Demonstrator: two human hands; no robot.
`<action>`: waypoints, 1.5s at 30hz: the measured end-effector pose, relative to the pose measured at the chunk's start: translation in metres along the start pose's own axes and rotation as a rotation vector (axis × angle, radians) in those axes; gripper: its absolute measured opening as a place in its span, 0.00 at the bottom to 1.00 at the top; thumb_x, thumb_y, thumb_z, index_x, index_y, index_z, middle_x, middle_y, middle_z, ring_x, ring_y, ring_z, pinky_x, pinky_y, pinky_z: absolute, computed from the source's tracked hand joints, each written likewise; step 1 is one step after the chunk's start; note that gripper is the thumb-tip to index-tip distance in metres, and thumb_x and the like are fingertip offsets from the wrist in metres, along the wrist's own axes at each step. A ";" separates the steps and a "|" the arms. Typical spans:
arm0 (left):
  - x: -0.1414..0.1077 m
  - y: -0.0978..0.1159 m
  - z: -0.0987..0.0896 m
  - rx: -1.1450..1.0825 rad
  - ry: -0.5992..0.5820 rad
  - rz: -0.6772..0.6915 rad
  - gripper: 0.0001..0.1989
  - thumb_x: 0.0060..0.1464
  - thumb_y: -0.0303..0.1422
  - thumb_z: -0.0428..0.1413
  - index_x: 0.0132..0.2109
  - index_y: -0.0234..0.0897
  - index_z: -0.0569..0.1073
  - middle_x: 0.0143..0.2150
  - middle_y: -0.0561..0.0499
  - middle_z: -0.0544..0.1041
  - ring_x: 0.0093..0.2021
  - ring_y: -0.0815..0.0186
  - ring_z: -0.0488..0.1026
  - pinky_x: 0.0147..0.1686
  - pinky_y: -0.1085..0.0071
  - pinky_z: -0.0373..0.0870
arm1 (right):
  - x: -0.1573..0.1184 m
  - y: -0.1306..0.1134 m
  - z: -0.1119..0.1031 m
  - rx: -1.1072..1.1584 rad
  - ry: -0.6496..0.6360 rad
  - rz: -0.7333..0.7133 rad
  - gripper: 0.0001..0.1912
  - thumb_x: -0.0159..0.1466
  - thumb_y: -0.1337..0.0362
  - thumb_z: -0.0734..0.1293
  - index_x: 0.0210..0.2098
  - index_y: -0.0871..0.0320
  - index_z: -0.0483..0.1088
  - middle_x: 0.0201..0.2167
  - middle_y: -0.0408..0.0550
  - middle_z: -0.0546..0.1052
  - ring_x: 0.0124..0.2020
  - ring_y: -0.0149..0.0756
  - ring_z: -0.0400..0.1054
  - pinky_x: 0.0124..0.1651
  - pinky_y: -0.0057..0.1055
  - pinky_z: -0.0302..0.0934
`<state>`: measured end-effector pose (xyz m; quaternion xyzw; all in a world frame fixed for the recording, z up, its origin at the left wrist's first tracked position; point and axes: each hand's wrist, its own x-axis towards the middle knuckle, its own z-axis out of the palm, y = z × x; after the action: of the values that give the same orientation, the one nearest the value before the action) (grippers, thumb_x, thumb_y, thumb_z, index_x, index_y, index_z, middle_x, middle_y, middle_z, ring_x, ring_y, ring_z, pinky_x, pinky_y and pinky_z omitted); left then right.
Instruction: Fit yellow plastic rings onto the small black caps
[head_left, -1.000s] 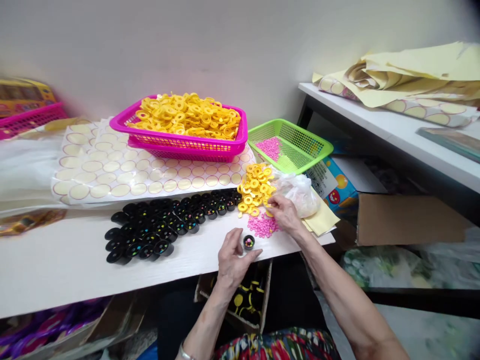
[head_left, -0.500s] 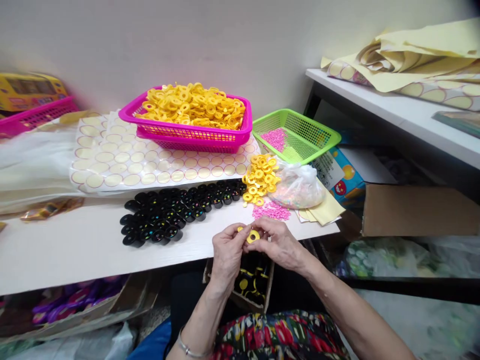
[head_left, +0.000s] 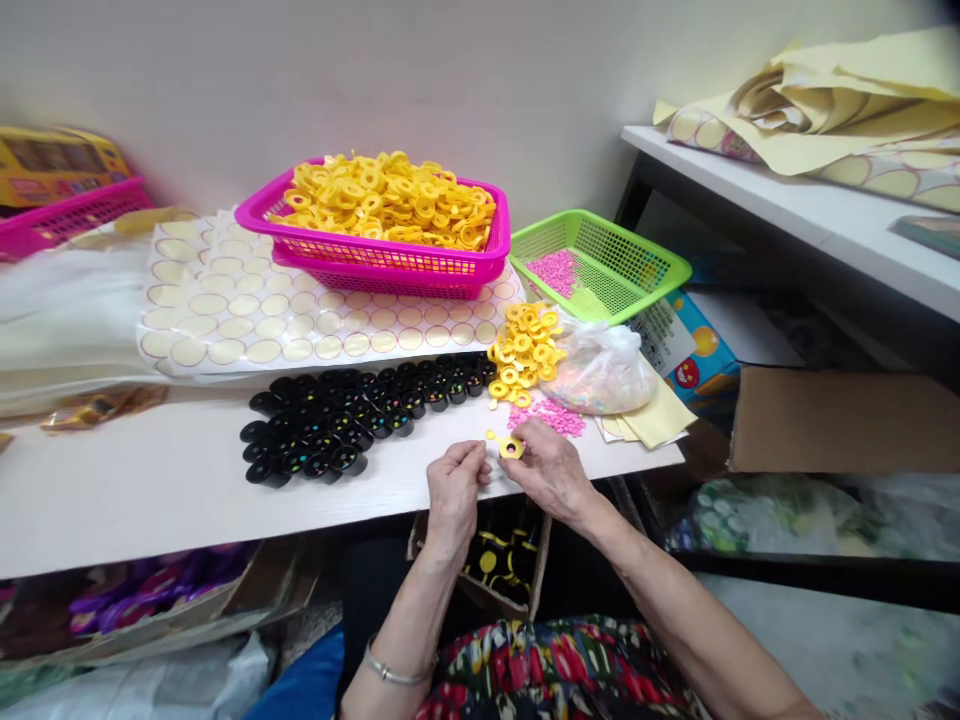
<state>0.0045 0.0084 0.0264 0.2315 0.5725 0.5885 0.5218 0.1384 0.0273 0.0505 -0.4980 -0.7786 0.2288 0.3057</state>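
Note:
My right hand point(head_left: 551, 468) pinches a yellow plastic ring with a small round tab point(head_left: 512, 449) just above the table's front edge. Something dark and pinkish shows in the ring's hole; I cannot tell whether it sits inside. My left hand point(head_left: 454, 490) is close by on the left, fingers pinched together, apart from the ring; what they hold, if anything, is too small to make out. Behind the hands lie small pink beads point(head_left: 550, 416) and a heap of yellow rings point(head_left: 525, 350). Rows of black cup-like pieces point(head_left: 322, 425) with coloured specks stand to the left.
A pink basket point(head_left: 375, 262) full of yellow rings rests on sticker sheets point(head_left: 262, 350). Right of it are a green basket point(head_left: 652, 295) with pink beads and a plastic bag point(head_left: 604, 370). Below my hands, a box point(head_left: 534, 580) holds black-and-yellow pieces. A white shelf point(head_left: 810, 215) juts in at right.
My hands have moved apart; the left has come off the yellow ring, which stays in my right hand and has risen slightly. The ring's hole now shows some pink. The view has shifted slightly.

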 end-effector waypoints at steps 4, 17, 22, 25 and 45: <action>-0.005 -0.005 0.007 0.021 -0.070 0.014 0.14 0.43 0.38 0.59 0.28 0.28 0.73 0.17 0.55 0.66 0.18 0.75 0.60 0.20 0.78 0.55 | -0.002 0.000 0.002 -0.020 -0.034 0.015 0.03 0.54 0.69 0.62 0.30 0.58 0.64 0.29 0.44 0.65 0.30 0.32 0.60 0.32 0.27 0.53; -0.004 -0.014 0.016 0.129 -0.104 0.119 0.15 0.42 0.40 0.60 0.23 0.30 0.71 0.19 0.56 0.65 0.20 0.76 0.57 0.19 0.77 0.53 | 0.000 0.013 0.018 0.821 -0.051 0.440 0.11 0.48 0.62 0.69 0.28 0.59 0.65 0.15 0.34 0.62 0.16 0.23 0.56 0.19 0.21 0.51; -0.003 -0.016 0.017 0.133 -0.078 0.082 0.15 0.41 0.40 0.60 0.25 0.30 0.72 0.18 0.57 0.64 0.18 0.77 0.57 0.17 0.78 0.52 | -0.002 0.011 0.021 0.979 -0.002 0.524 0.14 0.54 0.54 0.65 0.28 0.61 0.67 0.14 0.38 0.66 0.14 0.23 0.59 0.17 0.20 0.55; -0.005 -0.017 0.019 0.105 -0.068 0.071 0.14 0.41 0.39 0.61 0.25 0.30 0.71 0.17 0.58 0.64 0.17 0.77 0.58 0.17 0.79 0.53 | -0.003 0.010 0.026 0.982 0.041 0.540 0.14 0.55 0.55 0.64 0.27 0.61 0.67 0.12 0.37 0.65 0.12 0.23 0.59 0.14 0.18 0.53; -0.014 -0.018 0.010 0.113 -0.214 0.186 0.16 0.39 0.35 0.62 0.38 0.32 0.75 0.33 0.50 0.73 0.32 0.71 0.69 0.32 0.76 0.67 | -0.014 0.006 0.036 1.153 0.134 0.520 0.15 0.54 0.53 0.65 0.28 0.60 0.65 0.18 0.39 0.70 0.15 0.25 0.64 0.19 0.23 0.62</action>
<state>0.0244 -0.0032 0.0173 0.3740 0.5221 0.5732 0.5090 0.1217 0.0149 0.0176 -0.4396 -0.3631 0.6465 0.5070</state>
